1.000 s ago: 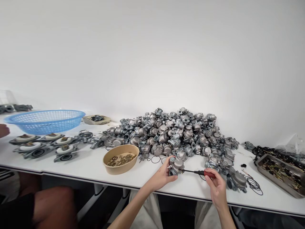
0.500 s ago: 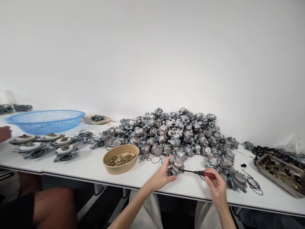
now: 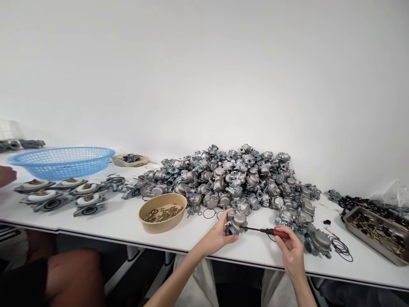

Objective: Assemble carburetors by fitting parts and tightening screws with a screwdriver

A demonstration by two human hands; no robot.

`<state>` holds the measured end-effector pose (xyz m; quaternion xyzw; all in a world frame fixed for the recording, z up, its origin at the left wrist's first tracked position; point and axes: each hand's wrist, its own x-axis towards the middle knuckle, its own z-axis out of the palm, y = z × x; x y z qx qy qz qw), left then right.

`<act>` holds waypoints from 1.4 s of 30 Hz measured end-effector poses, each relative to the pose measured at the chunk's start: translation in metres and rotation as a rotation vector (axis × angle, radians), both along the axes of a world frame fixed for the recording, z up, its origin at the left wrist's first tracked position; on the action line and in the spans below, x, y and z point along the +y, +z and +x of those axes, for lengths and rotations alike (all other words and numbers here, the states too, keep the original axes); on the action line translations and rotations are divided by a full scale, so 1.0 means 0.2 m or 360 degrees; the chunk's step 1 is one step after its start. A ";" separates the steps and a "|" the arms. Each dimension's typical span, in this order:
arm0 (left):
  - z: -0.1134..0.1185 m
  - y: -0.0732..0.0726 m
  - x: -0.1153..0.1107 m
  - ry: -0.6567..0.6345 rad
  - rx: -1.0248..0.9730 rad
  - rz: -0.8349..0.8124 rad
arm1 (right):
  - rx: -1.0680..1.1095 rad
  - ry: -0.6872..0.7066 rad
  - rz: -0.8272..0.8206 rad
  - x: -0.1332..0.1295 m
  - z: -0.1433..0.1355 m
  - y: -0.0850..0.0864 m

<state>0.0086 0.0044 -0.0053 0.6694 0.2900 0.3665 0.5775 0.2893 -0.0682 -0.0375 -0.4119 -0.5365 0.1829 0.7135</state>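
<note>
My left hand (image 3: 218, 234) grips a grey metal carburetor (image 3: 238, 220) at its left side, just above the front part of the table. The red handle of a screwdriver (image 3: 281, 232) is between the fingers of my right hand (image 3: 291, 251). Its dark shaft points left, and the tip meets the right side of the carburetor; the exact contact spot is too small to make out. Behind both hands rises a large heap of carburetors (image 3: 219, 184). Black rubber rings (image 3: 209, 213) lie on the table between the heap and my left hand.
A tan oval bowl (image 3: 162, 228) of small brass parts stands left of my left hand. Farther left are a blue basket (image 3: 60, 164) and carburetors with white parts (image 3: 88, 200). A metal tray (image 3: 372, 243) of small parts sits right. Another person's hand (image 3: 7, 175) shows at the left edge.
Both my hands, the carburetor and the screwdriver keep nearly the same positions. The view has shifted very slightly.
</note>
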 end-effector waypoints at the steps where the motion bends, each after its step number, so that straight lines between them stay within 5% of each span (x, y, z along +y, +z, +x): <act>1: 0.00 0.00 0.00 -0.0001 0.0002 0.0005 | 0.0005 -0.0005 0.0004 0.00 0.00 0.00; 42: 0.00 -0.01 0.00 0.0002 0.0000 0.0026 | -0.0060 -0.0003 0.0015 0.00 0.01 0.01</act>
